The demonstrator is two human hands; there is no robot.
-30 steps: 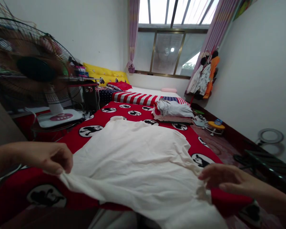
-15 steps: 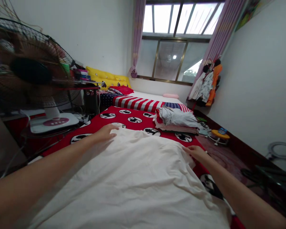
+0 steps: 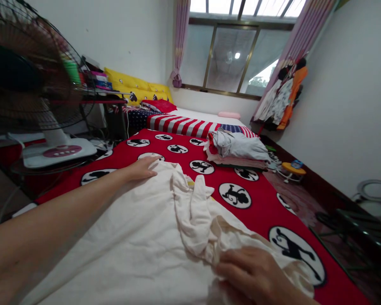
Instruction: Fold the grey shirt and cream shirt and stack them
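Observation:
A creamy white cloth (image 3: pixel 139 237), which may be a garment, lies over the red bedspread (image 3: pixel 165 146) with its round black-and-white monkey prints. At the cloth's far left corner lies my left hand (image 3: pixel 142 168), fingers stretched out and thumb apart, pressing on the fabric. My right hand (image 3: pixel 247 269) is closer to me on the right side, its fingers closed on a bunched part of the cloth. The right side of the cloth is folded inward in a crumpled ridge, and its underside shows there. My right fingertips are partly hidden.
A pile of folded clothes (image 3: pixel 236 148) sits farther up the bed. A fan (image 3: pixel 47 106) stands close on the left. Behind are a striped bed cover (image 3: pixel 184 126) and yellow cushions (image 3: pixel 123 82). Clothes (image 3: pixel 282 99) hang at the right wall, near a small orange stool (image 3: pixel 292 168).
My right hand has moved from the cloth's far right corner toward me, bringing that side inward and over. More of the red bedspread shows on the right. My left hand stays at its corner.

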